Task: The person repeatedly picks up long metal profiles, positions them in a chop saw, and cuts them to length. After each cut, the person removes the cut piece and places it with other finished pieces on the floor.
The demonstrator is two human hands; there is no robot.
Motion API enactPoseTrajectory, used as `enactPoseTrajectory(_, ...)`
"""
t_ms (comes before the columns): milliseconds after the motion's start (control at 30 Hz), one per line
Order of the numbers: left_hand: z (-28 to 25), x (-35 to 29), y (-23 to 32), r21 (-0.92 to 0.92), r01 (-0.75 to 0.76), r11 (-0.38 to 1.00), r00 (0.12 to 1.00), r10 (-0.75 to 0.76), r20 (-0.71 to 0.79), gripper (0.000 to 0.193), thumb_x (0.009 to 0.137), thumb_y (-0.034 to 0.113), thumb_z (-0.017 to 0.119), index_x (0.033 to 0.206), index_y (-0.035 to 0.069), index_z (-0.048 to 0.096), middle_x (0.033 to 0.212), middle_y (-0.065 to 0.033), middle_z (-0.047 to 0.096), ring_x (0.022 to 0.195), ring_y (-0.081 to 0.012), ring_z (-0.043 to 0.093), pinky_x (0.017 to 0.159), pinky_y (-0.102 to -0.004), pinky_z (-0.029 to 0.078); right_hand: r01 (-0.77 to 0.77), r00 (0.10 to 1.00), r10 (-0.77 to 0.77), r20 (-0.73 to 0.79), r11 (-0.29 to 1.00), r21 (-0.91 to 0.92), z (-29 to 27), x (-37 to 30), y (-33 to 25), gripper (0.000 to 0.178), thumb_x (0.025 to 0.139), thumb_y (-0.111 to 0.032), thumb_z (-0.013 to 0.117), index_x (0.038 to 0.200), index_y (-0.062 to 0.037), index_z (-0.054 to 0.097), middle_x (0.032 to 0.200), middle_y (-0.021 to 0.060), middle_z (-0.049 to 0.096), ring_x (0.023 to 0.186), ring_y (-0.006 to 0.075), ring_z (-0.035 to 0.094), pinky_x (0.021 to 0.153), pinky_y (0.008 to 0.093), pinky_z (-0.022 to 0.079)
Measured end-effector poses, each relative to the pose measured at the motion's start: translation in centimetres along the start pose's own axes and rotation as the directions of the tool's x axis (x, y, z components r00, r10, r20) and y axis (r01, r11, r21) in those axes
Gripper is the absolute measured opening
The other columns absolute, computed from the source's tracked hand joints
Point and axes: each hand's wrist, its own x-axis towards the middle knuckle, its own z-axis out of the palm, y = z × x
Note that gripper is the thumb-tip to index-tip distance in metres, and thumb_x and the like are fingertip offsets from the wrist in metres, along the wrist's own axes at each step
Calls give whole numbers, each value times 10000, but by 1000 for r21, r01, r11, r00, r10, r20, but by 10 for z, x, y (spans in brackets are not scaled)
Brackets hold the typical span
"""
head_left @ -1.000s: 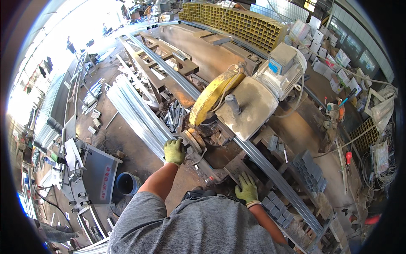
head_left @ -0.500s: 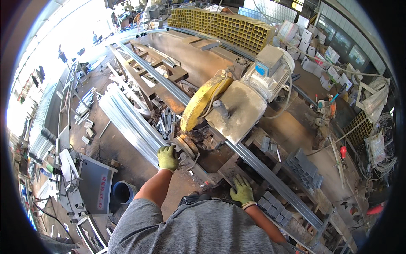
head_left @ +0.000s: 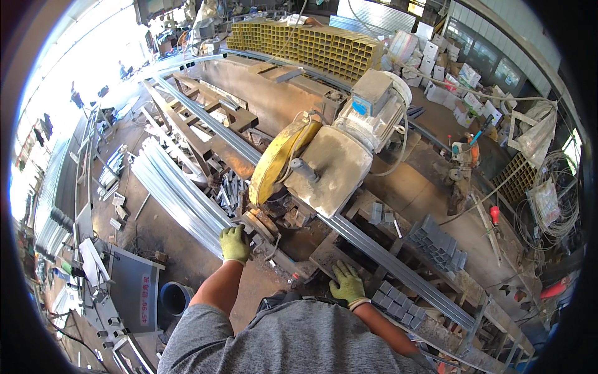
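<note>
My left hand (head_left: 235, 244), in a yellow-green work glove, is closed beside the rusty clamp (head_left: 260, 225) at the front of a cut-off saw. Its fingers curl over something that the glove hides. My right hand (head_left: 347, 282), gloved alike, lies with fingers stretched out on the edge of the dark metal bench (head_left: 327, 252). Above the clamp stands the saw's yellow blade guard (head_left: 280, 159), joined to a dusty motor housing (head_left: 333, 168). Long grey metal tubes (head_left: 398, 268) run diagonally under the saw. Short cut tube pieces (head_left: 398, 304) are stacked close to my right hand.
Long silvery tubes (head_left: 177, 187) lie to the left of the saw. A blue-lined bucket (head_left: 176, 298) and a grey panel (head_left: 132, 290) stand at lower left. More cut pieces (head_left: 436, 243) sit at right. Yellow square tubes (head_left: 305, 50) are stacked at the back, near white boxes (head_left: 436, 56).
The whole view has shifted, so the saw and bench appear farther left. Both hands keep nearly the same places against the clamp and the bench.
</note>
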Motion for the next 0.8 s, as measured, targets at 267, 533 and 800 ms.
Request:
enactPoseTrajectory(267,2,-1,-1,25,2,1000,1000,-2,-17,356,1049,212,772,1385,133,860,1231,-186,865,1312,-490,740,1194,-646,533,26,1000,-26,-6,999,-33,-2,-2,-1,663,1047,-397,799,1635,-91,807,1821,202,673,1666,458,623,1411,569,495)
enactPoseTrajectory(533,5,0,-3,8,29,1000,999,-29,27,354,1028,216,788,1365,134,857,1224,-181,861,1302,-476,747,1179,-639,540,18,1000,-18,-4,1000,-7,-2,-2,1,670,1044,-393,801,1633,-74,799,1813,217,676,1658,472,625,1411,576,495)
enactPoseTrajectory(800,-6,-1,2,55,24,998,1000,-23,-12,321,1041,240,783,1343,164,858,1221,-154,883,1256,-463,782,1167,-631,574,69,997,-66,-48,996,62,4,2,4,669,979,-346,808,1562,-18,830,1760,271,710,1586,542,663,1369,607,529)
